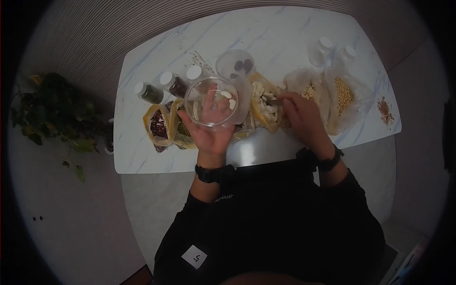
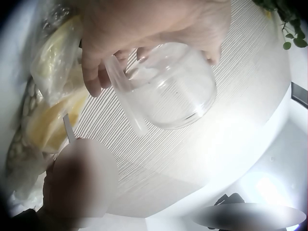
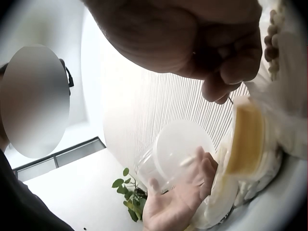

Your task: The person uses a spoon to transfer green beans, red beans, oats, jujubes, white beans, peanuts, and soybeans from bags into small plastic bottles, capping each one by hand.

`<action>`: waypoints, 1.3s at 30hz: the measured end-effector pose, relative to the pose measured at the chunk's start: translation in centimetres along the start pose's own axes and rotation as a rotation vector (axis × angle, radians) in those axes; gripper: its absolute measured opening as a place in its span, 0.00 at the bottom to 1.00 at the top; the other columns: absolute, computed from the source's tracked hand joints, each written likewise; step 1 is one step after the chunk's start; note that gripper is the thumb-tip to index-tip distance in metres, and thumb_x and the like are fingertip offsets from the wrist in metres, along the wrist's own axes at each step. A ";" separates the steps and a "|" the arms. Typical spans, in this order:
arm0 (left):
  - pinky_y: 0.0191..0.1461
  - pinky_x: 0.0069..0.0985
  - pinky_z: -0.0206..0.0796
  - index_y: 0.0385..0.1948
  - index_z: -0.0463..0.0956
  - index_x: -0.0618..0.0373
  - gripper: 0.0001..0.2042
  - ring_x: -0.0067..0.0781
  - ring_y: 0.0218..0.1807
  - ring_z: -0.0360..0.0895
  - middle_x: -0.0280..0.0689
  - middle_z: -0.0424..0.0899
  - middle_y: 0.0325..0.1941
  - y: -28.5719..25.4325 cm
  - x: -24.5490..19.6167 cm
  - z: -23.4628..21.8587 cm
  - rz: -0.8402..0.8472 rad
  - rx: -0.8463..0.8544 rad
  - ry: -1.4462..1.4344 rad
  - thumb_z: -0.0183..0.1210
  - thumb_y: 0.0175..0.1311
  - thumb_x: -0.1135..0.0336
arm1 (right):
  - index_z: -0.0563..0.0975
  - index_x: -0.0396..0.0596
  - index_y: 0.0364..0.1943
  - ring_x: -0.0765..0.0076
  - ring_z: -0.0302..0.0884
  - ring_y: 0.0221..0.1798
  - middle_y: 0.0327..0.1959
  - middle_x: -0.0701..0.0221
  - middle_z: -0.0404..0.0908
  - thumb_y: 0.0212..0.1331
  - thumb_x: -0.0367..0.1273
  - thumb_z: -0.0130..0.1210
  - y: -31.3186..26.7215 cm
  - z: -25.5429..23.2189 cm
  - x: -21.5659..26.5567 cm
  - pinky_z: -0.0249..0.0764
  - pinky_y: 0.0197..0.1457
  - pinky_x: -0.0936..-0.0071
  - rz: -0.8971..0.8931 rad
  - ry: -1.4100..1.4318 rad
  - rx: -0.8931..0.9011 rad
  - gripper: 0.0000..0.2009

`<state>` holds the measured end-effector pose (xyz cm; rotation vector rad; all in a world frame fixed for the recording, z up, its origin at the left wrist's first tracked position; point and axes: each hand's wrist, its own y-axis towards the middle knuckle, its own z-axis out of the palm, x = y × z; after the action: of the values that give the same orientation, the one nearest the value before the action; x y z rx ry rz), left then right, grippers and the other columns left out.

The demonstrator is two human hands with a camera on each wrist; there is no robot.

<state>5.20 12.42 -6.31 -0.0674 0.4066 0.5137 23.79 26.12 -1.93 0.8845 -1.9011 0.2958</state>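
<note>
Palm up, my left hand [image 1: 214, 138] holds a clear round container [image 1: 195, 114] with a few white beans [image 1: 232, 103] in it. In the left wrist view its fingers curl round the container [image 2: 185, 98] and a translucent lid [image 2: 126, 102], seen edge-on. The lid [image 3: 180, 144] stands beside the container in the right wrist view. My right hand [image 1: 308, 124] pinches a thin metal utensil [image 2: 70, 129] at an open yellow bag [image 1: 258, 114] of white beans [image 1: 267, 105]. The utensil's far end cannot be made out.
Three white-lidded jars [image 1: 150, 93] stand behind bags of red beans [image 1: 158, 127] and green beans [image 1: 183, 127]. A round container [image 1: 232, 61] with dark pieces is at the back. On the right are bags of pale pieces and yellow beans [image 1: 344, 95], two empty jars [image 1: 319, 53] and brown grains [image 1: 385, 113].
</note>
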 end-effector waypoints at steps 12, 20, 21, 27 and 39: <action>0.70 0.43 0.54 0.70 0.50 0.57 0.51 0.45 0.63 0.66 0.46 0.74 0.55 -0.2 0.1 0.5 -0.022 0.014 0.032 0.47 0.54 0.23 | 0.77 0.44 0.47 0.84 0.69 0.18 0.23 0.75 0.76 0.71 0.35 0.45 0.9 -3.3 -1.3 0.66 0.22 0.85 0.261 0.676 -0.050 0.13; 0.71 0.42 0.55 0.68 0.54 0.59 0.47 0.41 0.63 0.68 0.41 0.78 0.50 0.1 0.4 -0.4 -0.006 0.052 0.080 0.47 0.58 0.26 | 0.77 0.43 0.49 0.83 0.72 0.23 0.27 0.73 0.77 0.71 0.33 0.45 0.2 -1.5 4.5 0.69 0.28 0.84 -0.027 0.681 -0.113 0.13; 0.71 0.42 0.55 0.68 0.54 0.59 0.47 0.41 0.64 0.67 0.42 0.77 0.52 0.2 0.4 -0.7 -0.015 0.069 0.039 0.46 0.58 0.26 | 0.77 0.43 0.49 0.79 0.74 0.25 0.28 0.71 0.77 0.69 0.31 0.46 0.2 -0.9 5.1 0.70 0.30 0.82 -0.141 0.523 -0.062 0.12; 0.71 0.41 0.54 0.69 0.54 0.58 0.48 0.42 0.67 0.63 0.45 0.66 0.65 -0.3 0.1 0.8 0.006 -0.048 -0.007 0.45 0.57 0.24 | 0.77 0.42 0.49 0.75 0.75 0.29 0.31 0.69 0.77 0.65 0.24 0.48 0.4 0.3 6.0 0.71 0.35 0.79 -0.529 0.031 -0.058 0.11; 0.69 0.66 0.48 0.72 0.46 0.55 0.53 0.55 0.72 0.54 0.47 0.50 0.75 0.0 -0.1 0.1 0.012 -0.042 -0.011 0.47 0.52 0.22 | 0.77 0.43 0.38 0.53 0.78 0.30 0.29 0.60 0.79 0.63 0.30 0.50 -0.6 -0.7 2.0 0.74 0.34 0.64 -0.220 -0.337 -0.090 0.07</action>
<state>5.16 12.39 -6.18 -0.1029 0.3858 0.5344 24.21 25.18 0.04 1.1252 -2.0795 -0.0775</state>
